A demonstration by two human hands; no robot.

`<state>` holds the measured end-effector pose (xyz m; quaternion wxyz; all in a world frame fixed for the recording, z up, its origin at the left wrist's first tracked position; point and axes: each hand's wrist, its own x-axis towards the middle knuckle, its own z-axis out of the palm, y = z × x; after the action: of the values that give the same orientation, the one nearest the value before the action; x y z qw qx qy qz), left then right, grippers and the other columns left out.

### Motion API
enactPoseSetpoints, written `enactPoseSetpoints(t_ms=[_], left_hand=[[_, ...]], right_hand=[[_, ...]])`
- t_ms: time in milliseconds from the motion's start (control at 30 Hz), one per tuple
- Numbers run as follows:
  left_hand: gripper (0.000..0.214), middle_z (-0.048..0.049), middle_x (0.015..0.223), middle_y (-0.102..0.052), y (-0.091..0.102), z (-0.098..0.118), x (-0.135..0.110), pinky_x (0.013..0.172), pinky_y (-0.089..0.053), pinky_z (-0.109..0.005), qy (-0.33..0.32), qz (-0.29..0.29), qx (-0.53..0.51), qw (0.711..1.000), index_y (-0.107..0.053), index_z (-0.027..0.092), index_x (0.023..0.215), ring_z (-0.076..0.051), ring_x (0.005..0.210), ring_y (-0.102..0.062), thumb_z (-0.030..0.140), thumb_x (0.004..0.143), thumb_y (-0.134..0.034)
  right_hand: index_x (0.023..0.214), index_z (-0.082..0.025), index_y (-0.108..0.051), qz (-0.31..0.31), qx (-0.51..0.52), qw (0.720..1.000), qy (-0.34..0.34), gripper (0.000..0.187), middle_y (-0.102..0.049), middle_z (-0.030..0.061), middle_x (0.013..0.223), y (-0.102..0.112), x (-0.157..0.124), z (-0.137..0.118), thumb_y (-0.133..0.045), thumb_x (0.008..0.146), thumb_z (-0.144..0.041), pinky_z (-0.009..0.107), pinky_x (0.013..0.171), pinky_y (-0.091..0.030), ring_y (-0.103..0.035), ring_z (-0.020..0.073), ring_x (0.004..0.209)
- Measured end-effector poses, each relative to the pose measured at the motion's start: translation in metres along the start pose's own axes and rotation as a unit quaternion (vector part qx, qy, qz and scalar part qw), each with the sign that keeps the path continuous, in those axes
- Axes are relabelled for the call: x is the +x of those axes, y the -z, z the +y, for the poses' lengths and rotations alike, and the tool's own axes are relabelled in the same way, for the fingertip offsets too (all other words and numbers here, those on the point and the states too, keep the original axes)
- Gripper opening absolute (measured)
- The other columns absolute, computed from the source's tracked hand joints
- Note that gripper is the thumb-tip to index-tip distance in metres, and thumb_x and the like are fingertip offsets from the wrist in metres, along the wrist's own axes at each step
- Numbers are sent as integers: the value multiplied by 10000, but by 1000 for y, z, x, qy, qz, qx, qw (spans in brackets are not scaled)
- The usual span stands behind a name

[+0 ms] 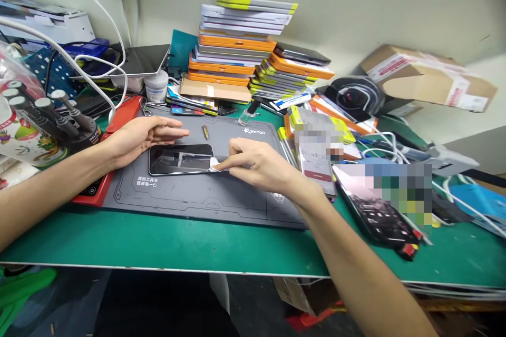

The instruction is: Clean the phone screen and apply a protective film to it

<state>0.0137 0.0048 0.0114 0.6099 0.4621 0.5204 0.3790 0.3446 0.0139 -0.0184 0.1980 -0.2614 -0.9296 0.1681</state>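
Observation:
A smartphone [179,160] with a dark, glossy screen lies flat on the grey work mat [190,200]. My right hand [253,163] pinches a small white wipe [214,164] under its fingertips, against the phone's right end. At the phone's upper left, my left hand [138,139] is open, fingers stretched out together towards the right; whether it touches the phone's edge I cannot tell. A small brass-coloured piece [205,132] lies on the mat behind the phone. Farther back stands a clear glass bottle [248,114] with a black cap.
Stacked flat boxes [237,45] rise against the wall. Several grey-handled screwdrivers [51,110] stand at the left beside a red device [93,189]. Two more phones, one lit [316,160] and one dark-edged [375,210], lie at right among cables. A cardboard box [427,76] sits behind them.

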Motion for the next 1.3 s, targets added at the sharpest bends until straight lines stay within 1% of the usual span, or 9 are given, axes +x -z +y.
enactPoseSetpoints(t_ms=[233, 400, 533, 700, 900, 967, 1067, 1200, 1300], left_hand=[[369, -128, 1247, -915, 4, -4, 4, 1337, -534, -505, -20, -21, -1, 1000, -859, 167, 1239, -294, 1389, -802, 282, 1147, -521], [399, -127, 1205, -921, 1, -3, 2, 1347, -526, -500, -6, -5, 6, 1000, -852, 150, 1288, -284, 1373, -811, 272, 1146, -499], [405, -104, 1200, -924, -2, -1, 1, 1351, -521, -488, 0, 0, 8, 1000, -854, 166, 1262, -270, 1369, -812, 271, 1160, -477], [376, -113, 1236, -916, 0, -4, 1, 1369, -502, -515, -7, -15, 9, 1000, -855, 178, 1251, -293, 1413, -791, 304, 1140, -519], [345, -103, 1243, -915, 1, -8, 0, 1370, -498, -533, -9, -30, 1, 1000, -860, 203, 1218, -304, 1439, -777, 325, 1124, -552], [341, -102, 1223, -918, 0, -7, -1, 1361, -503, -519, -9, -33, -8, 999, -857, 202, 1190, -297, 1430, -781, 320, 1136, -541], [343, -94, 1192, -923, 0, -7, -3, 1340, -515, -496, -7, -37, -19, 999, -847, 208, 1156, -277, 1397, -798, 299, 1151, -516], [313, -95, 1218, -918, 2, -8, -4, 1329, -513, -492, -6, -45, -26, 999, -843, 218, 1155, -279, 1399, -795, 321, 1139, -548], [313, -100, 1246, -914, 4, -9, -5, 1332, -506, -500, -10, -51, -25, 998, -844, 215, 1173, -286, 1413, -787, 337, 1133, -558]], right_hand=[[1079, -298, -953, 9, 53, 998, -22, 324, -542, -3, 825, 1, 2, 4, -651, 1072, -181, 330, 714, -438, -553, 169, 747], [1084, -298, -959, 15, 71, 997, -16, 358, -524, -11, 812, -1, 2, 4, -651, 1026, -126, 323, 704, -438, -552, 163, 734], [1153, -308, -957, 2, 52, 999, 3, 362, -563, 3, 843, -3, 1, 0, -658, 1048, -134, 325, 723, -454, -580, 172, 766], [1232, -334, -943, -9, 18, 1000, 14, 392, -654, 33, 899, -9, -1, -8, -632, 1088, -145, 331, 763, -503, -643, 192, 811], [1383, -366, -895, -13, -23, 999, 45, 444, -678, 38, 894, -14, -4, -14, -615, 1103, -165, 324, 703, -513, -661, 196, 783], [1358, -359, -903, -11, -41, 997, 62, 431, -670, 34, 883, -10, -6, -13, -609, 1107, -168, 325, 679, -499, -657, 190, 762], [1223, -350, -933, -1, -65, 996, 68, 374, -665, 37, 870, -3, -9, -6, -614, 1114, -188, 332, 664, -489, -653, 185, 739], [1307, -375, -906, 5, -81, 994, 70, 398, -669, 35, 867, -4, -11, 2, -594, 1127, -205, 337, 647, -489, -646, 188, 708], [1287, -341, -903, 29, -97, 991, 83, 410, -640, 35, 838, -12, -11, 3, -532, 1162, -219, 330, 615, -471, -626, 182, 682]])
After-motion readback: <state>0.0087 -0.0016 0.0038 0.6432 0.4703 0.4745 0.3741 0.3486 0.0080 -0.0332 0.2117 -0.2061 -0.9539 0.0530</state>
